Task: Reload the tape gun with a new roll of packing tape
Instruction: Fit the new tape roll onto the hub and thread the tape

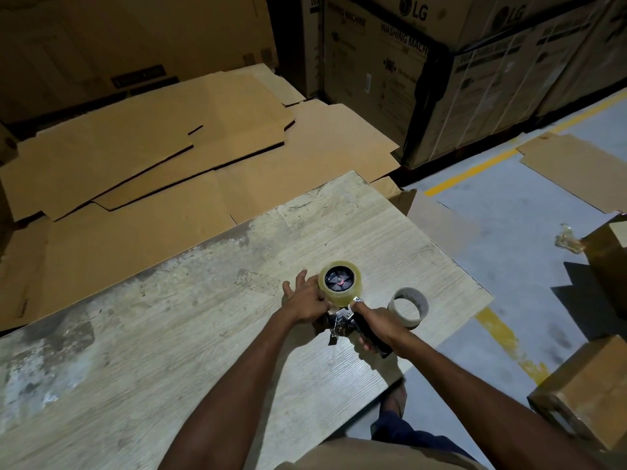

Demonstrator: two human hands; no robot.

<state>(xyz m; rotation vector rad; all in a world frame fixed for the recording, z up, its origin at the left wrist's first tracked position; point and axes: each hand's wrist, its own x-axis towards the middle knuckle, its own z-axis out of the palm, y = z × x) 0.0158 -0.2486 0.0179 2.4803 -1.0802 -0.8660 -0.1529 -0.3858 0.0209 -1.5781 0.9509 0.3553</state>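
Note:
The tape gun (342, 318) lies on the worn wooden table (169, 334), its metal front pointing toward me. A full roll of clear packing tape (340, 292) sits on the gun's black hub. My right hand (376, 325) grips the black handle, thumb stretched up against the roll. My left hand (307, 301) is at the roll's left side, thumb and forefinger pinched at its lower edge and the other fingers spread. An empty cardboard tape core (408, 307) stands on the table just right of the gun.
Flattened cardboard sheets (152, 157) cover the floor beyond the table. Stacked washing machine cartons (424, 62) stand at the back right. Smaller boxes (583, 398) sit on the grey floor at right, near a yellow floor line (502, 337). The table's right edge is close to the core.

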